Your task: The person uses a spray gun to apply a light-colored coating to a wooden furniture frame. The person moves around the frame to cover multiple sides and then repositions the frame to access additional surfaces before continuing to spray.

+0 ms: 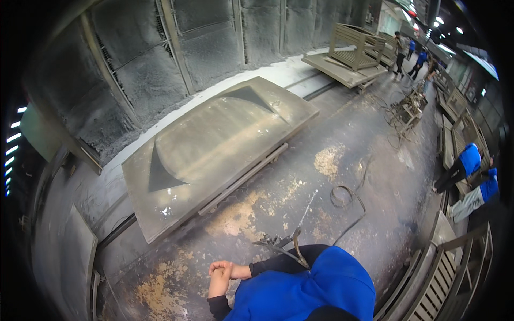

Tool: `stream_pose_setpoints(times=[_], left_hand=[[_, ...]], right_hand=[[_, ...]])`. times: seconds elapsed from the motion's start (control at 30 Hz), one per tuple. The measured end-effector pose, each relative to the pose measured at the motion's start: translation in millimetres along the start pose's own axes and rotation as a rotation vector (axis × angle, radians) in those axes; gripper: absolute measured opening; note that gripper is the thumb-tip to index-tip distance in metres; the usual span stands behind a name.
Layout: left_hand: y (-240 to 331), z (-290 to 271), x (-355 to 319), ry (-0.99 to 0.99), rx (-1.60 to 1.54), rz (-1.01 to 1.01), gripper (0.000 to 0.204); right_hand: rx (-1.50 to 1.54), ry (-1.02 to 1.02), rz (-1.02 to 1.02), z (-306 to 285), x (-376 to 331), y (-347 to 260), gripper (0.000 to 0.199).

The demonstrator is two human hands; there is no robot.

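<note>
My two hands are clasped in front of my blue top, over the stained floor. My left hand (220, 275) comes from the lower edge in a dark sleeve and is closed over my right hand (216, 266). The right hand's forearm comes in from the body side, and its fingers look curled; no object shows in them. Ahead, apart from both hands, lies a large dusty flat panel (219, 139) with a broad rounded shape between two dark corner patches. Beside my body are dark fittings and cables (284, 246), partly hidden by my clothing.
A looped hose (342, 197) lies on the floor (278, 214). Far off stand a slatted frame (356, 48) on a platform and tangled equipment (409, 109). People in blue tops (470, 159) stand at right, by slatted racks (439, 281). A dusty panelled wall (209, 48) runs behind the panel.
</note>
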State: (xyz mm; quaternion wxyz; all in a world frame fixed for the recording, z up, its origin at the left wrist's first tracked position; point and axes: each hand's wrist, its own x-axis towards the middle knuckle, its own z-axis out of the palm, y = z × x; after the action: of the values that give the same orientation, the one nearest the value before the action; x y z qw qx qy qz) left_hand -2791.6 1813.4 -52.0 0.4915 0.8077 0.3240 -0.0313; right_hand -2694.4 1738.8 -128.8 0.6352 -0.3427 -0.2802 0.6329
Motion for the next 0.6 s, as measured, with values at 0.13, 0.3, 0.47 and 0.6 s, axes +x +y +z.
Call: stream_pose_setpoints(times=[0.13,0.3,0.47,0.6], left_hand=[[-10,-4,-6,-0.007,0.002,0.003,0.056],[-19,-2,-12,-0.011,-0.048,0.053,0.06],[-17,-2,-16,-0.008,0.002,0.005,0.061],[-17,-5,-15,-0.066,0.026,-0.031,0.061]], right_hand=[[-0.102,-0.051,-0.079,-1,15,19,0.016],[-0.131,-0.054,-0.101,-2,23,42,0.012],[-0.062,-0.09,-0.057,2,15,34,0.013],[-0.051,-0.098,-0.006,4,8,28,0.015]])
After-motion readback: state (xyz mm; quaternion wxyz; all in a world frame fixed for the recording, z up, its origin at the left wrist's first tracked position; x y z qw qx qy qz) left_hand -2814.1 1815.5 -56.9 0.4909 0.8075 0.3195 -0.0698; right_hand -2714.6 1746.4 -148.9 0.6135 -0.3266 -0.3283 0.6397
